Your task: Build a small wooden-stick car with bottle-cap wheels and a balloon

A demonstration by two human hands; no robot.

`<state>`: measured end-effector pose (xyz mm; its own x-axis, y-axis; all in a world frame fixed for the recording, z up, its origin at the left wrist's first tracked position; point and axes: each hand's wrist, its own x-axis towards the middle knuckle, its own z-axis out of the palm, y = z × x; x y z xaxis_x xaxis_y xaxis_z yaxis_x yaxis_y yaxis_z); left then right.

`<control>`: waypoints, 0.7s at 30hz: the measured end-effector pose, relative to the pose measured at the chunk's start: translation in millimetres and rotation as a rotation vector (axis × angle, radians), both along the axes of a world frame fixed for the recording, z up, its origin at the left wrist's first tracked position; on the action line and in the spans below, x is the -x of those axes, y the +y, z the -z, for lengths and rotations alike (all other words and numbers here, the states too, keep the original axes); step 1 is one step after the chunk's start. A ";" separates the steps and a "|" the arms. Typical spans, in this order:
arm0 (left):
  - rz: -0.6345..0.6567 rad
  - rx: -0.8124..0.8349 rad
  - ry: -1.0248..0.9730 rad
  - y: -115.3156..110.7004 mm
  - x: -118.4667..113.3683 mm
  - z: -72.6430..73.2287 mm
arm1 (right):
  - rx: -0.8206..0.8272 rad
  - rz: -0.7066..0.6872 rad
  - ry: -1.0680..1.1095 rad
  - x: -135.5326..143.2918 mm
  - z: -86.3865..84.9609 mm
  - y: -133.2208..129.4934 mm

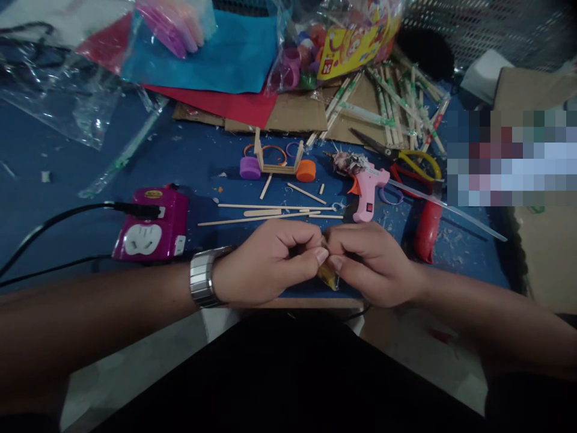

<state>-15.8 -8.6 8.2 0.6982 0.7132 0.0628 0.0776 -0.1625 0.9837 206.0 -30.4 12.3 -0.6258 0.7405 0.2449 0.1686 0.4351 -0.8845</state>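
My left hand (270, 260), with a metal watch at its wrist, and my right hand (376, 260) meet near the table's front edge. Both are closed in a pinch on a small clear packet (330, 276) with something yellow inside. Just beyond them lie thin wooden sticks (270, 206) and a flat stick (262, 213). Farther back stands a small wooden frame (278, 168) with purple and orange caps at its sides. A pink glue gun (370, 189) with a long clear glue stick rests beyond my right hand.
A magenta power socket (155, 225) with black cables stands at the left. Yellow-handled scissors (419, 159) and a red-handled tool (428, 228) lie at the right. Behind are wrapped chopsticks (396, 105), cardboard (293, 114), blue sheets (234, 54) and plastic bags (67, 78).
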 end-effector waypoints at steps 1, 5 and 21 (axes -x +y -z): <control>0.000 -0.001 -0.003 -0.4 0.3 -0.1 | 0.006 -0.004 0.008 0.0 0.0 0.0; -0.006 -0.005 -0.010 -1.1 1.2 -1.6 | 0.076 -0.003 0.057 -2.2 1.9 -0.5; -0.129 -0.184 -0.045 -1.8 6.0 0.3 | 0.167 0.138 0.182 -9.2 13.4 0.3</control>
<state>-21.7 -10.4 7.9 0.5954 0.7700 0.2292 0.0656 -0.3310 0.9414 215.2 -30.1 -1.1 -0.4731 0.8552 0.2116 0.0481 0.2649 -0.9631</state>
